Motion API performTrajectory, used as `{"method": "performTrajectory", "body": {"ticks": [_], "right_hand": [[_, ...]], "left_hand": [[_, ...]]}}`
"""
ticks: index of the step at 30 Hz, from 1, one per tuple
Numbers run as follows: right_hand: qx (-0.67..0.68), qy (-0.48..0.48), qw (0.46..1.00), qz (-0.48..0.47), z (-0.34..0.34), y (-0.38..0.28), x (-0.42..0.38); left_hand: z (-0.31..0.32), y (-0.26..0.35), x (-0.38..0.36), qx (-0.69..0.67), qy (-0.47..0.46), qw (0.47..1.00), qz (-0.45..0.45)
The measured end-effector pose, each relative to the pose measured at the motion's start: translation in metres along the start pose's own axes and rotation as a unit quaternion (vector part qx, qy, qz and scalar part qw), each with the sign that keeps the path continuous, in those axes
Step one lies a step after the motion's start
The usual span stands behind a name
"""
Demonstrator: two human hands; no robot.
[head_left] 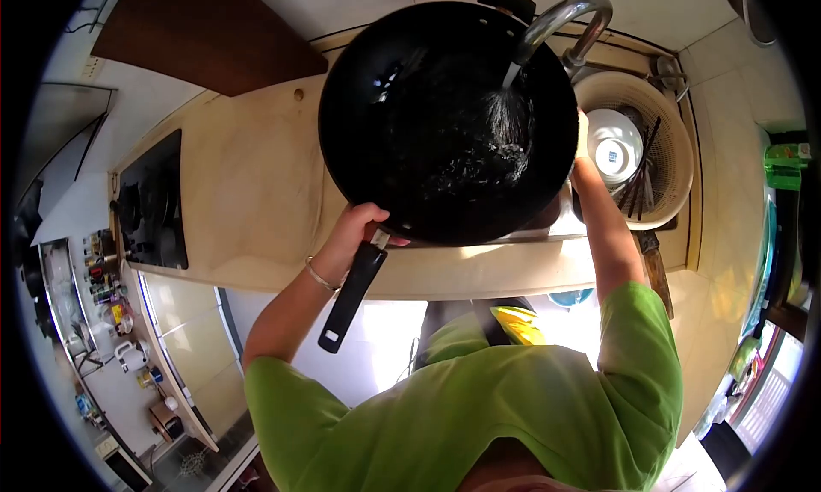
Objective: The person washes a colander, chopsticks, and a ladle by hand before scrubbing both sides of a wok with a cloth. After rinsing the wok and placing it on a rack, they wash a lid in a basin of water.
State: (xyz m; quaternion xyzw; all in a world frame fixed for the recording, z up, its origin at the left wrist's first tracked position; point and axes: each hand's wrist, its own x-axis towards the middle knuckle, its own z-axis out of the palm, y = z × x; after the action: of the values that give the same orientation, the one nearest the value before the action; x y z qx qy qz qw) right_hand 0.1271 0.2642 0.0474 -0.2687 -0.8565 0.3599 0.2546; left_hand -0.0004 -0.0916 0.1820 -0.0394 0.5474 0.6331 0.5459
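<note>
1. Wok (402,133) is under the running tap (552,23), its handle (352,299) poking past the counter's (252,175) front edge.
2. Your left hand (346,234) pinches it, fingers clamped on.
3. Your right hand (583,139) is at its right side; I can't tell about those fingers.

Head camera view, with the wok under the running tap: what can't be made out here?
All in the head view:
- Right hand: fingers mostly hidden behind the wok.
- Left hand: fingers partly hidden by the wok's rim and handle.
- Sink: mostly covered by the wok.
- White bowl: its blue mark is too small to read.
</note>
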Motion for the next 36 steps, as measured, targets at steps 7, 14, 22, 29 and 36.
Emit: {"method": "performTrajectory", "body": {"ticks": [7, 14, 22, 29, 36], "right_hand": [[0.003, -0.028, 0.999, 0.015, -0.033, -0.006, -0.004], [0.283, 0.079, 0.943, 0.155, -0.078, -0.005, 0.001], [0.258, -0.056, 0.934, 0.24, -0.028, -0.054, -0.043], [0.354, -0.155, 0.853, 0.352, 0.046, -0.05, -0.035], [0.429, -0.22, 0.82, 0.309, 0.098, -0.073, -0.021]], "left_hand": [[-0.001, -0.045, 0.017, -0.017, -0.071, 0.99, -0.123], [0.019, -0.067, 0.046, -0.038, -0.077, 0.994, -0.064], [0.002, -0.05, 0.029, -0.009, 0.034, 0.996, 0.084], [-0.001, -0.027, 0.004, 0.098, 0.102, 0.981, 0.131], [-0.007, -0.029, -0.006, 0.25, 0.151, 0.925, 0.244]]}}
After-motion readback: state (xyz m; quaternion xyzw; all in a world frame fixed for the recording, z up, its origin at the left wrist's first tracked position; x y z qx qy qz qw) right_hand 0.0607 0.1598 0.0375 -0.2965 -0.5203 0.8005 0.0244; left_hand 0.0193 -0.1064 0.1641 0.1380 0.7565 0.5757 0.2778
